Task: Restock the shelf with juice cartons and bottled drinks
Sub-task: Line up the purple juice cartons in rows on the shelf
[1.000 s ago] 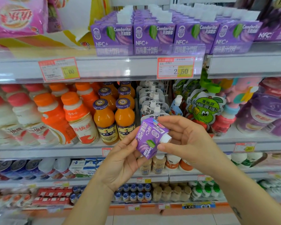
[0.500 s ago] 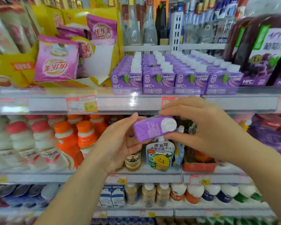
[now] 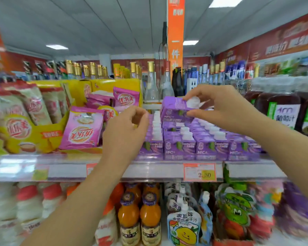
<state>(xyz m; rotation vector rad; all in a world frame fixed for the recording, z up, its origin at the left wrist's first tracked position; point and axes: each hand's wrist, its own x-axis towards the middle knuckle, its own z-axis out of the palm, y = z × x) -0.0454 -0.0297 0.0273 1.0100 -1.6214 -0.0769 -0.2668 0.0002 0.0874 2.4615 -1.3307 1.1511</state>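
My right hand (image 3: 220,109) pinches a small purple juice carton (image 3: 174,108) with a white cap, holding it above the rows of identical purple cartons (image 3: 194,139) on the upper shelf (image 3: 149,167). The carton hovers over the back of the second row from the left. My left hand (image 3: 126,130) is raised in front of the leftmost carton row with its fingers loosely curled, holding nothing and apart from the carton.
Pink sachets (image 3: 84,128) and yellow display boxes (image 3: 34,132) fill the shelf's left side. Dark juice bottles (image 3: 283,112) stand on the right. Orange bottles (image 3: 139,213), white bottles (image 3: 27,206) and pouch drinks (image 3: 183,226) occupy the shelf below. Glass bottles (image 3: 151,86) stand behind.
Both hands rose from the middle shelf to the upper one. My left hand let go of the carton; my right hand alone carries it up over the purple rows.
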